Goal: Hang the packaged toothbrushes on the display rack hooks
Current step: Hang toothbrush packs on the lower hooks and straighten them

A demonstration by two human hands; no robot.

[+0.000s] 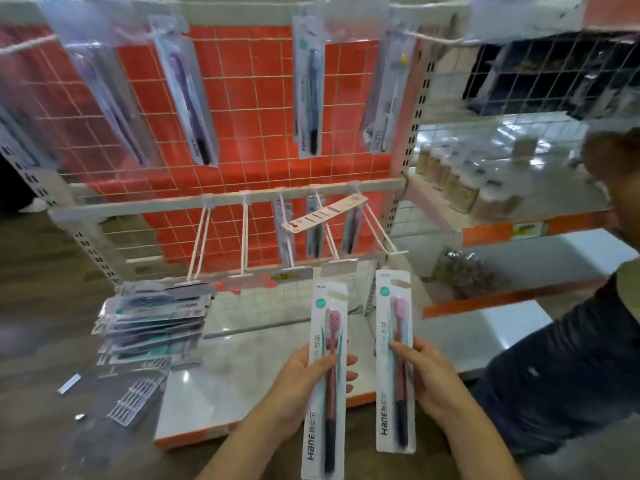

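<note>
Left hand (304, 379) grips 1 toothbrush pack (325, 382); right hand (424, 375) another (394, 362).

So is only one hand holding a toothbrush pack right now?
No, the left hand grips one toothbrush pack and the right hand grips a second pack.

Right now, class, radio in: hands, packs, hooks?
Left hand grips one toothbrush pack. Right hand grips another pack. Neither hung. Hooks ahead, unobstructed.

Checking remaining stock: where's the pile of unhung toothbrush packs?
Head view, lower left: stack of packaged toothbrushes lies on the white bottom shelf, below the leftmost white hooks.
</note>
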